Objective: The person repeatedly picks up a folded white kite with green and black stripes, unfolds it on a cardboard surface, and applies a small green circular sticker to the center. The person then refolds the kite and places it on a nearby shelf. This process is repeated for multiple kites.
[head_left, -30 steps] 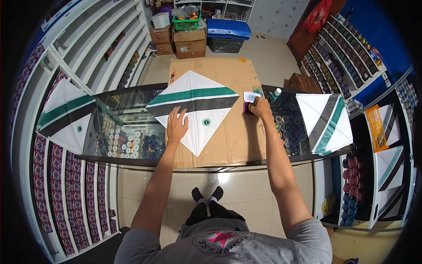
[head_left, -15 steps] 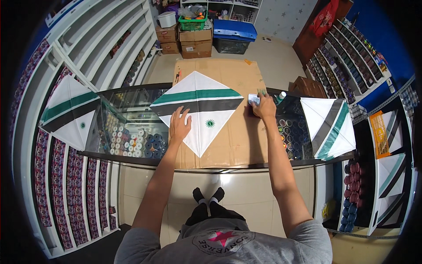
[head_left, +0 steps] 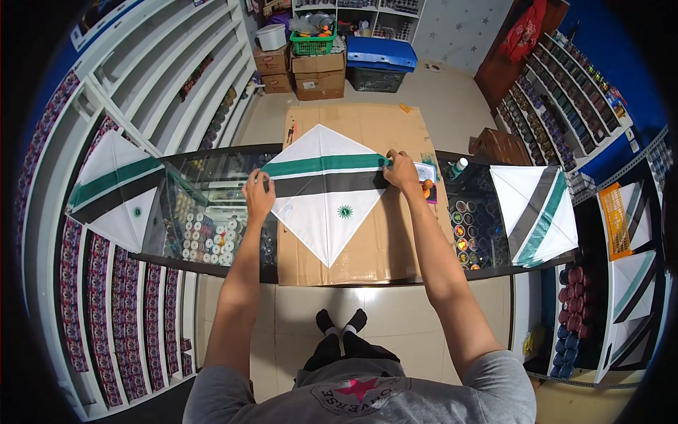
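- Your right hand [head_left: 402,172] has just left the ink pad [head_left: 426,170] and now pinches the right corner of the white kite [head_left: 327,196].
- Your left hand [head_left: 258,193] has shifted from the kite's face to its left corner; the fingers curl there, but you cannot tell how firmly they grip.
- The kite spans the space between your hands, over the cardboard [head_left: 381,261] on the tabletop [head_left: 480,273].
- The green emblem [head_left: 345,211] already shows below the dark stripe, nearer your right hand than your left.
- An orange-brown knob [head_left: 426,186], perhaps a stamp handle, sits unheld just beside your right forearm.
- With the pad let go, you have both hands for the kite; stamping looks done on this one, and handling it by its corners keeps your fingers off the emblem.
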The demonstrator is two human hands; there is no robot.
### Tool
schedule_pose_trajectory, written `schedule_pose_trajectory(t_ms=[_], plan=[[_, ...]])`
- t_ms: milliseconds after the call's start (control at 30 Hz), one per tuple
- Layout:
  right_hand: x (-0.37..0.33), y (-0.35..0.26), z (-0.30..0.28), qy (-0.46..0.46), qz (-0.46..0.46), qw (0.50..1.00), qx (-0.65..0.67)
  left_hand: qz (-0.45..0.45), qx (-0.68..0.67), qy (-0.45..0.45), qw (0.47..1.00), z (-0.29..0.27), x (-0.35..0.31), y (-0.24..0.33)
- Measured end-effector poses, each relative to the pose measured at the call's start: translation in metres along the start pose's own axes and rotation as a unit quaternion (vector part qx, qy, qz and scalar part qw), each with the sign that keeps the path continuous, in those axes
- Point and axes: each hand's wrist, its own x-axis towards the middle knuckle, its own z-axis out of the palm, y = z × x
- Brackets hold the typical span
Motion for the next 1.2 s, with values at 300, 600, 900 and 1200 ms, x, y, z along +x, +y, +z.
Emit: schedule_pose_trajectory(t_ms=[300, 600, 900, 1200], plan=[[0.016, 0.005, 0.025, -0.022, 0.013, 1.0, -0.007, -0.029, -0.01, -0.069, 0.997, 0.007, 0.014, -0.039], [0.022, 0.014, 0.038, 0.017, 0.012, 0.999, 0.024, 0.008, -0.023, -0.051, 0.998, 0.009, 0.019, -0.043], [0.032, 0.026, 0.042, 0.048, 0.011, 0.996, 0.077, -0.029, -0.127, -0.01, 0.991, 0.004, 0.022, -0.044], [0.028, 0.021, 0.032, -0.014, 0.054, 0.985, 0.161, -0.033, -0.168, 0.045, 0.984, -0.009, 0.018, -0.042]])
